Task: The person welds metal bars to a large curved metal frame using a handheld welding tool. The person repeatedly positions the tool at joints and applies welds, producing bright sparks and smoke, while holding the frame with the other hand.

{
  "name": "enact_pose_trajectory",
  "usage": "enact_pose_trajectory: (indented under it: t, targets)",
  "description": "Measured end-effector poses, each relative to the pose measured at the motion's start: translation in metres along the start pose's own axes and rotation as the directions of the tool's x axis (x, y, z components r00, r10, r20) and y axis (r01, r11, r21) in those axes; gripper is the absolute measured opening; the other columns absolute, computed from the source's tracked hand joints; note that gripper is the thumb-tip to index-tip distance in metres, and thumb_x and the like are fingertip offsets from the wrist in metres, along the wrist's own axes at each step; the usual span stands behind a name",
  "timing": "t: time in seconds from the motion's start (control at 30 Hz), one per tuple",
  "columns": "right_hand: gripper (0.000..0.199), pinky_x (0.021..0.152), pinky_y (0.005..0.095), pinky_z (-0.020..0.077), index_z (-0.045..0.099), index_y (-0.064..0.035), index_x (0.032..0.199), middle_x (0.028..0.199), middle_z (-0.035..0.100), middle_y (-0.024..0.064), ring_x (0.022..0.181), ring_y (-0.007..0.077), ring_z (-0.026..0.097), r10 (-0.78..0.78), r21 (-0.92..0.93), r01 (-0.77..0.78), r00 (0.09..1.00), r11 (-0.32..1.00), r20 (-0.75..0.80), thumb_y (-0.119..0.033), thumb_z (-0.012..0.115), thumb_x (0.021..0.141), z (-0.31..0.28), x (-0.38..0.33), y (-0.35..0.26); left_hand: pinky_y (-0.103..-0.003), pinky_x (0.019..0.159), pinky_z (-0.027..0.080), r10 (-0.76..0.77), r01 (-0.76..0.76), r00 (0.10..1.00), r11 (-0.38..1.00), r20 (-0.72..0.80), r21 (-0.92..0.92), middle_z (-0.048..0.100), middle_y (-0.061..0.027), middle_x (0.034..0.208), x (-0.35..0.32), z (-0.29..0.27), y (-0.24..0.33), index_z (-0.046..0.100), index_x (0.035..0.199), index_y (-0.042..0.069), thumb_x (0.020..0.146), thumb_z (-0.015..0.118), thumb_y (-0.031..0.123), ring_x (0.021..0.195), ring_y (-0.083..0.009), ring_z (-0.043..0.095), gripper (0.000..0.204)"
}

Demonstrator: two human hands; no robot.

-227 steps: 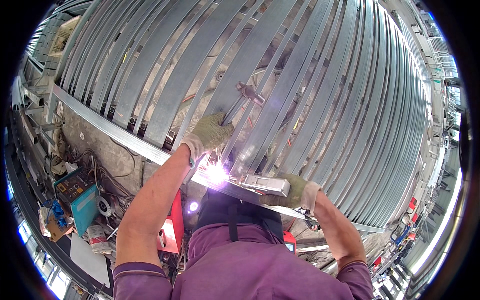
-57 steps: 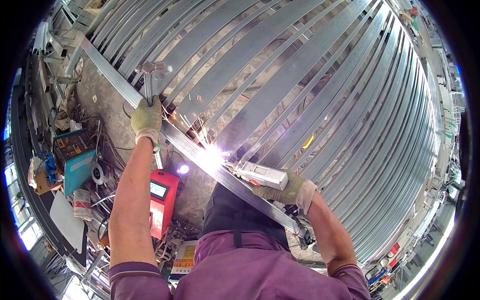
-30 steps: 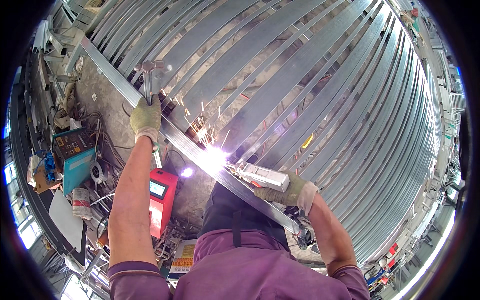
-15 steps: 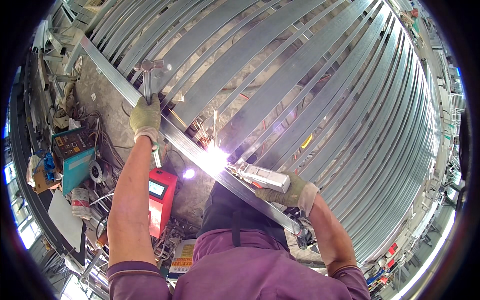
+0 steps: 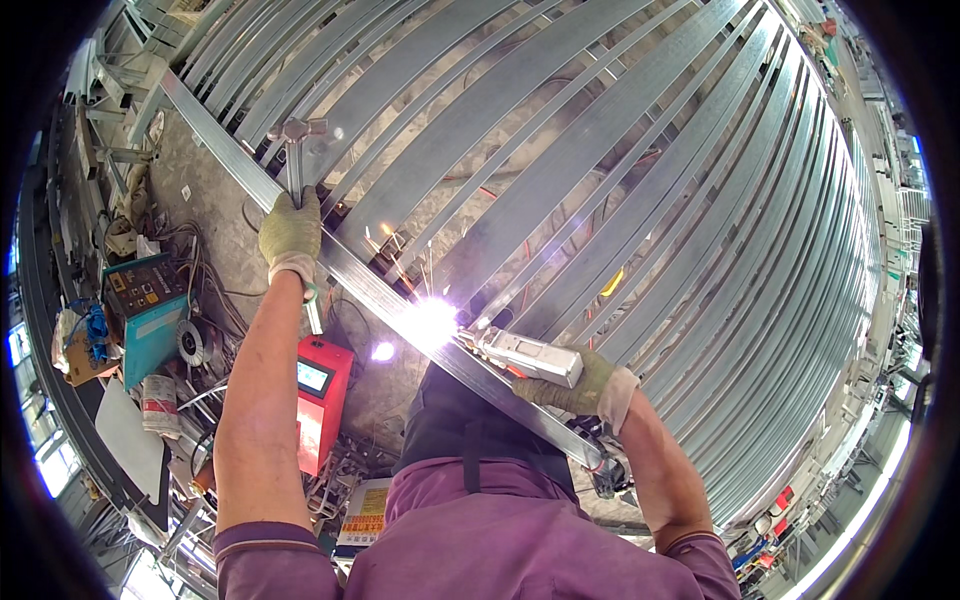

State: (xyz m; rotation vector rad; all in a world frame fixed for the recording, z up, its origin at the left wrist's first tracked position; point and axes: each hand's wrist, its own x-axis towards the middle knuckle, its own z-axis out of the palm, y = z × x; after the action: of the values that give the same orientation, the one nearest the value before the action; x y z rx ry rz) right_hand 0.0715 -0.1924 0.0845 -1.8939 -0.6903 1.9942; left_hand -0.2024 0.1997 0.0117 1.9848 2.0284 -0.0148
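My left hand (image 5: 291, 236), in a greenish work glove, is closed round the handle of a hammer (image 5: 297, 137) and rests by the long metal rail (image 5: 230, 152). The hammer's head points away from me, above the rail. In my right hand (image 5: 585, 385), also gloved, is a silver welding torch (image 5: 528, 357), its tip aimed left at the rail. A bright white-violet arc (image 5: 433, 322) burns at that tip and hides the joint beneath it. Sparks fly up from it. Several flat metal bars (image 5: 560, 190) run from the rail toward the far side.
A red machine with a screen (image 5: 322, 400) stands left of my body, below the rail. Farther left are a teal control box (image 5: 150, 310), a wire spool (image 5: 192, 342) and tangled cables (image 5: 205, 270). A yellow object (image 5: 613, 282) lies among the bars.
The sparks have changed shape, with fewer streaks and glowing specks farther up and left. Both hands, the hammer and the torch stay nearly where they were.
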Motion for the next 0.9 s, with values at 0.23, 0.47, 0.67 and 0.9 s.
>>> enact_pose_trajectory:
  t: [0.23,0.47,0.67,0.9]
  targets:
    - [0.093,0.109,0.0428,0.0576,0.071,-0.0050,0.143,0.135,0.078,0.0173,0.130,0.0314,0.073,0.053,-0.052,-0.055,0.998,0.997,-0.043,-0.069,0.095,0.079,0.002,0.001,0.011,-0.058,0.096,0.058,-0.004,0.004,1.000,1.000,-0.014,0.020,0.080,-0.0284,0.107,0.001,0.001,-0.002,0.077,0.116,0.005,0.105,0.057,0.061,0.106,-0.0512,0.076,0.061]
    - [0.070,0.105,0.0333,0.0581,0.072,-0.0099,0.147,0.132,0.080,0.0070,0.119,0.0167,0.073,0.060,-0.068,-0.062,0.997,0.996,-0.041,-0.051,0.092,0.094,0.000,-0.010,-0.012,-0.059,0.097,0.058,0.003,-0.003,1.000,1.000,-0.018,0.030,0.080,-0.0289,0.108,0.004,0.004,-0.005,0.077,0.117,0.004,0.104,0.058,0.061,0.107,-0.0516,0.076,0.061]
    - [0.069,0.105,0.0333,0.0581,0.071,-0.0125,0.148,0.133,0.080,0.0056,0.119,0.0168,0.073,0.027,-0.082,-0.029,0.999,0.996,-0.026,-0.051,0.092,0.094,0.001,-0.008,-0.005,-0.058,0.097,0.058,-0.005,0.005,1.000,1.000,-0.014,0.011,0.080,-0.0283,0.106,0.001,0.001,0.000,0.077,0.116,0.004,0.105,0.058,0.060,0.106,-0.0514,0.076,0.060]
    - [0.070,0.104,0.0341,0.0587,0.072,-0.0124,0.147,0.134,0.080,0.0070,0.121,0.0179,0.073,0.046,-0.094,-0.051,0.998,0.994,-0.052,-0.051,0.092,0.093,0.003,-0.006,0.004,-0.058,0.096,0.058,0.000,0.000,1.000,1.000,-0.020,0.023,0.080,-0.0282,0.106,0.002,0.002,-0.002,0.076,0.113,0.004,0.105,0.058,0.060,0.105,-0.0509,0.076,0.060]
